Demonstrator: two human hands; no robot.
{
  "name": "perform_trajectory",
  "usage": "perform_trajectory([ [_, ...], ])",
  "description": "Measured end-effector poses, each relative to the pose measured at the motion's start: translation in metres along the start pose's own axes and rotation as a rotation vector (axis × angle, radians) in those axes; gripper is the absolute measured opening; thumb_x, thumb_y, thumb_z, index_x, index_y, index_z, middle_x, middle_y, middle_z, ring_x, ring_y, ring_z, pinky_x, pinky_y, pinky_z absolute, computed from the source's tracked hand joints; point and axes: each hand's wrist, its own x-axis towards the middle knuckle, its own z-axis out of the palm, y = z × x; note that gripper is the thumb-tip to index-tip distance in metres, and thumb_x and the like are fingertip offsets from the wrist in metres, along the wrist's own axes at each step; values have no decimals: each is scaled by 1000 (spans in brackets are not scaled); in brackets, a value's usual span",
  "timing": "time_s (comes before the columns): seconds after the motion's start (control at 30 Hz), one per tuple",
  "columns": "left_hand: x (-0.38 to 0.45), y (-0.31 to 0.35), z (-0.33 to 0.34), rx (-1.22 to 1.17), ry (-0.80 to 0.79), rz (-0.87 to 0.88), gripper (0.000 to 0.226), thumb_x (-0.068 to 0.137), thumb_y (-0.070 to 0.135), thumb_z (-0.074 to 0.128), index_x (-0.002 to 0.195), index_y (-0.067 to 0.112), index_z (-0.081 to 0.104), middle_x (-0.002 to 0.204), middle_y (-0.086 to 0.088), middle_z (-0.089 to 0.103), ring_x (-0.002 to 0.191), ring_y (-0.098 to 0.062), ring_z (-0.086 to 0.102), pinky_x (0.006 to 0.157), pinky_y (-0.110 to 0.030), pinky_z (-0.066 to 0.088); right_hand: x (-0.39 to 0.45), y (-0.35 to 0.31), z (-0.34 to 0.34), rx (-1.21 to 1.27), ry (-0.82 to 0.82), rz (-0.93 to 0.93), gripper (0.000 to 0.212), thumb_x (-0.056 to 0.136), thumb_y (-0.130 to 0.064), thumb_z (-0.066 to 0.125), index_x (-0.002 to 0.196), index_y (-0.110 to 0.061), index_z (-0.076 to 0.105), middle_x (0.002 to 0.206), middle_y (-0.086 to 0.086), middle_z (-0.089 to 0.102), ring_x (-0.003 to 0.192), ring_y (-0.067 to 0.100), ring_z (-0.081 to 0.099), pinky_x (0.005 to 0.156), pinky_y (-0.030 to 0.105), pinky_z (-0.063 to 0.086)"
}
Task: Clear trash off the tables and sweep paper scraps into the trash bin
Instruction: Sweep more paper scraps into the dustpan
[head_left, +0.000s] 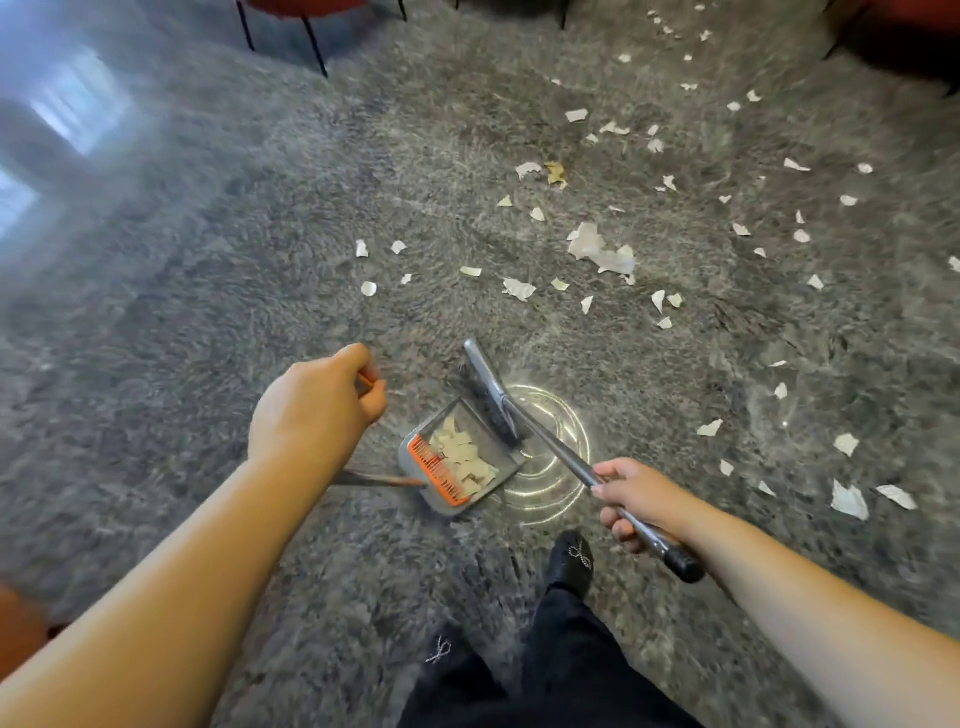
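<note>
The right hand (631, 501), fingers curled round the silver broom handle (566, 457), holds its dark bristle head (491, 400) at the far lip of the grey dustpan (457, 460), whose long handle the left hand (317, 410) grips, while loose white paper scraps (597, 249) lie farther off, right.

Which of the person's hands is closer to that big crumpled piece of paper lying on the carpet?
Right. The right hand, gripping the broom handle, sits below the crumpled paper, slightly right of it. The left hand, holding the dustpan handle, is farther off, down to its left.

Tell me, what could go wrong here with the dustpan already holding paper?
The dustpan sits tilted in the left hand's grip; tipped further, its scraps might slide back onto the shaggy carpet. The broom in the right hand could flick light scraps away, or bury them in the pile.
</note>
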Motion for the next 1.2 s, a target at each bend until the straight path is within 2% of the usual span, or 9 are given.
perform_trajectory([
  [0.4,-77,-164,-66,46,81,-344,15,84,41,66,82,28,59,86,-6,70,82,-33,62,64,-34,46,22,-50,134,-101,-55,-27,29,99,-7,43,125,-19,39,63,11,45,30,9,39,35,16,33],
  [0.53,-84,-205,-79,56,108,-444,16,85,42,66,85,27,60,88,-6,69,81,-33,60,64,-33,44,40,-82,163,-161,-76,-24,26,99,-5,42,121,-19,40,64,11,45,28,9,38,35,15,34],
  [0.67,-71,-239,-88,53,111,-498,14,88,38,64,83,28,57,84,-5,67,73,-28,52,63,-32,39,69,-117,191,-235,-96,-5,23,99,-6,40,119,-18,44,62,11,44,29,10,37,37,15,32],
  [0.8,-38,-269,-95,39,89,-553,15,90,38,63,81,29,55,76,3,57,72,-26,50,63,-31,36,98,-163,217,-293,-131,-14,14,100,-6,38,99,-17,46,59,10,44,29,9,37,39,14,31],
  [0.97,6,-301,-97,31,29,-543,15,90,37,62,81,28,53,76,3,59,71,-28,53,61,-31,37,132,-216,248,-345,-144,-4,18,100,-6,37,91,-17,47,58,9,43,28,8,37,40,12,32],
  [1.07,28,-314,-95,75,11,-477,17,91,36,61,81,29,50,81,0,65,73,-30,56,59,-32,39,153,-239,262,-378,-134,-7,13,99,-6,38,96,-14,47,58,10,44,28,10,38,41,14,33],
  [1.2,50,-329,-100,90,-12,-452,13,92,35,59,87,24,54,83,-1,64,76,-31,57,60,-35,44,166,-255,282,-451,-142,12,14,98,-4,36,97,-11,48,62,10,44,30,11,40,40,16,34],
])
